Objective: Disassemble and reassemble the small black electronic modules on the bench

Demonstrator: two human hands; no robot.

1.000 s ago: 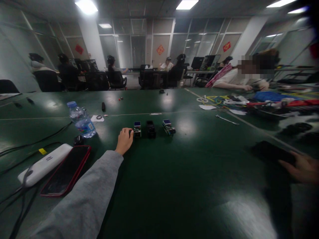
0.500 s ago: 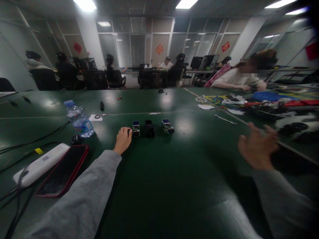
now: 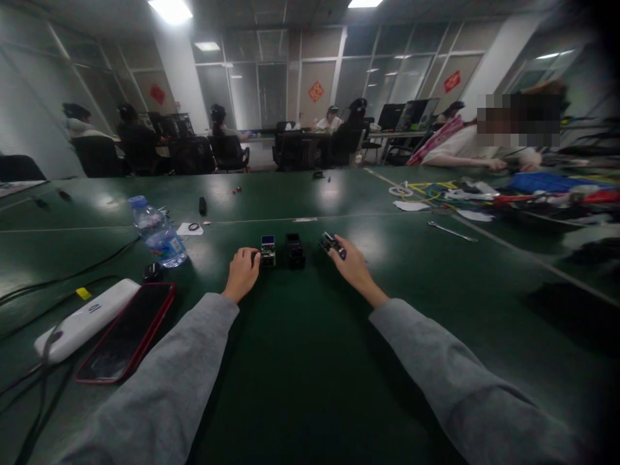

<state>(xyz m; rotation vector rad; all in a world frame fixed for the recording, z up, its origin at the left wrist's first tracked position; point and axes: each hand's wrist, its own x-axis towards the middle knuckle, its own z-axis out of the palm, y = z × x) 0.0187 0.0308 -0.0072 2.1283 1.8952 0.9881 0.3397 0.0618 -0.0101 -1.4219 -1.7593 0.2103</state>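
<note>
On the green table (image 3: 300,361) three small devices stand in a row. My left hand (image 3: 243,268) rests just left of a small circuit board with a screen (image 3: 268,252), its fingers curled around something dark that is mostly hidden. A black boxy device (image 3: 294,250) stands in the middle, touched by neither hand. At the right end, my right hand (image 3: 352,261) has its thumb and fingers closed on a second circuit board (image 3: 329,243), which sits at an angle and is partly covered by the fingers.
Left of my arm are a water bottle (image 3: 162,236), a white power bank (image 3: 87,320), a red-edged phone (image 3: 128,332) and black cables. A wrench (image 3: 453,231) lies at the right, before a pile of cables and tools (image 3: 523,190). A person (image 3: 465,152) leans over the table there.
My right hand has swung in from the far right and closed on the right-hand circuit board, which is now turned. My left hand stays beside the left board. The view has shifted slightly.
</note>
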